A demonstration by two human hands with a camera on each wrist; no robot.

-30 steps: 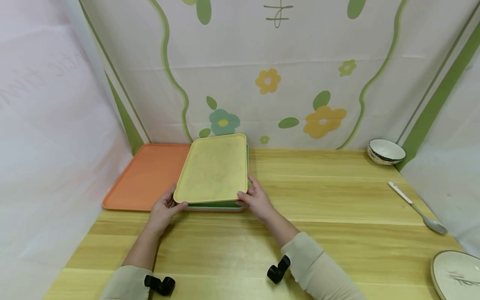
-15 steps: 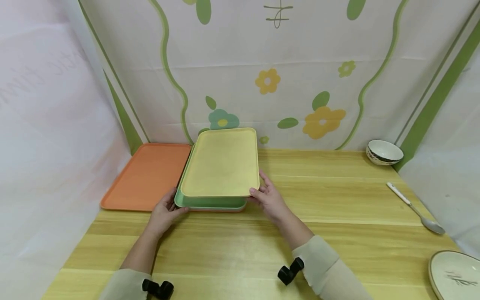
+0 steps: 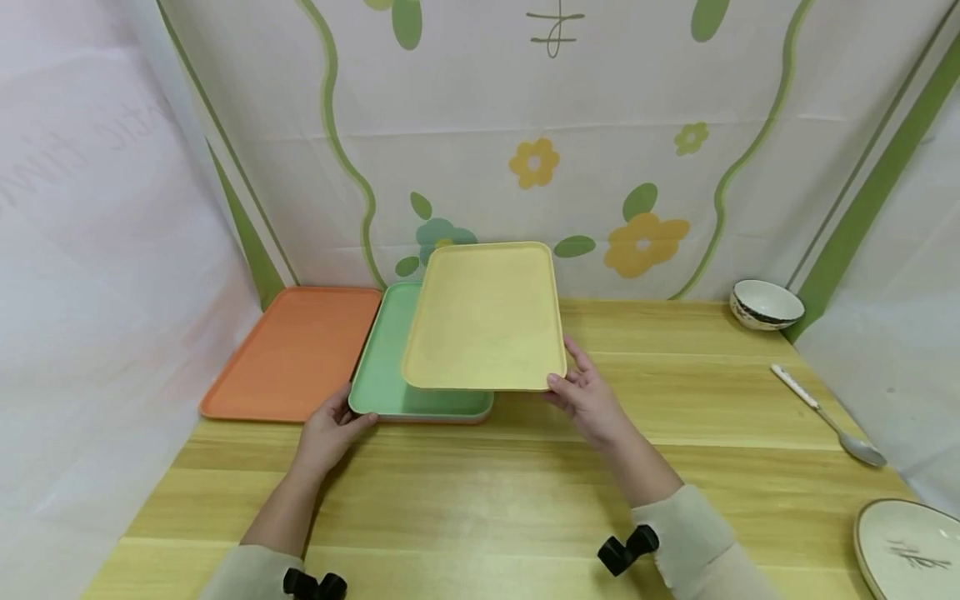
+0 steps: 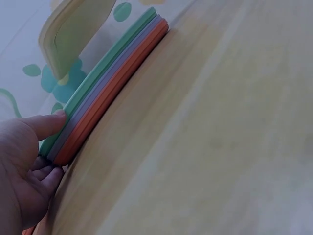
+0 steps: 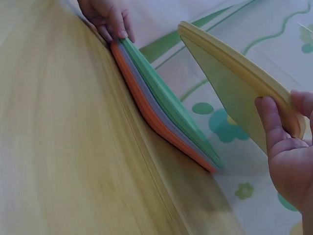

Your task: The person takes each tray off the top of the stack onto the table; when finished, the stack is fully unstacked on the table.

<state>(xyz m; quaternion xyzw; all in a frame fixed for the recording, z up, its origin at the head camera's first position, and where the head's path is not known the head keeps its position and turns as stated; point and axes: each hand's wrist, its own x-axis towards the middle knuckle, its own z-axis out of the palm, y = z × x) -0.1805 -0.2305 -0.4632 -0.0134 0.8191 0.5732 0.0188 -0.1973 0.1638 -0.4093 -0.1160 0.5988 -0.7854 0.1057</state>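
Note:
My right hand (image 3: 596, 408) holds a yellow tray (image 3: 487, 317) by its near right corner, thumb on top and fingers beneath. The tray is raised and tilted, overlapping the right part of a green tray (image 3: 382, 367) in the head view. That green one tops a stack, over a lavender tray (image 4: 101, 88) and an orange layer (image 4: 111, 93). At the stack's near left corner, my left hand (image 3: 326, 437) grips the edges, its thumb on the green rim and fingers curled low at the corner. The right wrist view shows the yellow tray's underside, well apart from the stack.
A separate orange tray (image 3: 296, 354) lies flat left of the stack. To the right are a bowl (image 3: 767, 305) at the back, a spoon (image 3: 828, 414) with a white handle, and a plate (image 3: 911, 550). A flowered cloth (image 3: 465, 100) hangs behind the wooden table (image 3: 465, 508).
The right hand has lifted the yellow tray off the stack and carried it rightward, uncovering the green tray. The left hand has let go of the yellow tray and stays at the stack's corner.

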